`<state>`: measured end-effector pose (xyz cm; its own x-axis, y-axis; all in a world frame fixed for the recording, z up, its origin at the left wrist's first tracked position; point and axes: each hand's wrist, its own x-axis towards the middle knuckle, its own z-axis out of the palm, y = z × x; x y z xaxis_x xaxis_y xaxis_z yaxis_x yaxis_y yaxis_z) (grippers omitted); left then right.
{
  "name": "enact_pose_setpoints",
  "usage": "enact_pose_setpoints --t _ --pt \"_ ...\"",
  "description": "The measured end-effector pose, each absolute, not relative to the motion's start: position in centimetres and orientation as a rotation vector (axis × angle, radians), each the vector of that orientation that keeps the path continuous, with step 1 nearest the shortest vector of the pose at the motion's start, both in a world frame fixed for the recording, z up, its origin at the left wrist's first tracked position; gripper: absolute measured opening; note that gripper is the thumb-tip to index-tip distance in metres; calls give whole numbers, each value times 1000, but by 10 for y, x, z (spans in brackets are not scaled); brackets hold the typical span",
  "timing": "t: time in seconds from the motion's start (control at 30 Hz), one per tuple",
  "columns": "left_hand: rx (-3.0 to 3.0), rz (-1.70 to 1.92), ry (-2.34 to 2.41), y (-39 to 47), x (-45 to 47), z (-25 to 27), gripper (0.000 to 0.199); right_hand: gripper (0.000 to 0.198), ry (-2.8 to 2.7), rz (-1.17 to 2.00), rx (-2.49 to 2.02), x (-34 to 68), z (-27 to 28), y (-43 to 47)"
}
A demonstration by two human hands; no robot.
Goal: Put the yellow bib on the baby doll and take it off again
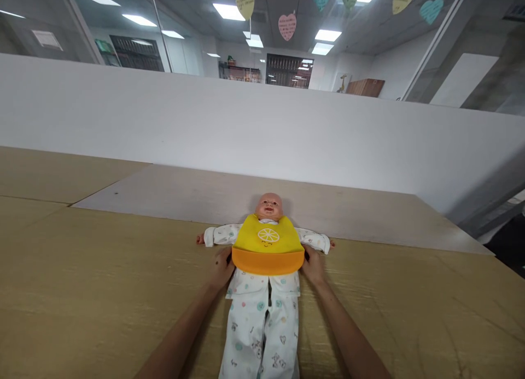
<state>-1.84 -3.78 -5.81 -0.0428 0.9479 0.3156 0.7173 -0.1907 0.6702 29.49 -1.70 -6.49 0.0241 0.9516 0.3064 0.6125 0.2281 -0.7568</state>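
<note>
A baby doll point(269, 206) lies on its back, arms stretched out to both sides, dressed in white patterned pajamas point(246, 319). Over its chest is a yellow bib point(250, 234) with a white citrus slice print and an orange catch pocket point(268, 263) along the bottom. My left hand point(222, 265) is closed at the bib's left lower edge, fingers partly hidden by it. At the opposite edge, my right hand point(314, 265) is closed in the same way, its fingertips tucked behind the bib. The bib lies flat and level across the doll.
The doll rests on a wood-toned table point(135, 280), its head on a paler board point(197, 196) at the back. Behind stands a low white wall point(262, 130) with glass above it, hung with paper hearts point(287, 27). A dark object point(506, 242) is at the right edge.
</note>
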Motion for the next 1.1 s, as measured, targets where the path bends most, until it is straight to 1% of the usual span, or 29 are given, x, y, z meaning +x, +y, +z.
enact_pose_setpoints --t 0.17,0.3,0.63,0.83,1.1 --pt "2146 924 1877 -45 -15 -55 22 35 -1685 499 -1503 296 -66 -16" --pt "2140 869 1943 -47 -14 -51 23 39 -1700 512 -1512 297 -67 -16" --pt "2110 705 2062 -50 -11 -38 16 36 -1704 538 -1496 297 -64 -18" --pt "2148 709 2033 -49 -11 -41 23 39 -1691 559 -1504 297 -64 -19" --pt "2130 728 2064 -47 -12 -46 22 38 -1687 557 -1489 297 -64 -18"
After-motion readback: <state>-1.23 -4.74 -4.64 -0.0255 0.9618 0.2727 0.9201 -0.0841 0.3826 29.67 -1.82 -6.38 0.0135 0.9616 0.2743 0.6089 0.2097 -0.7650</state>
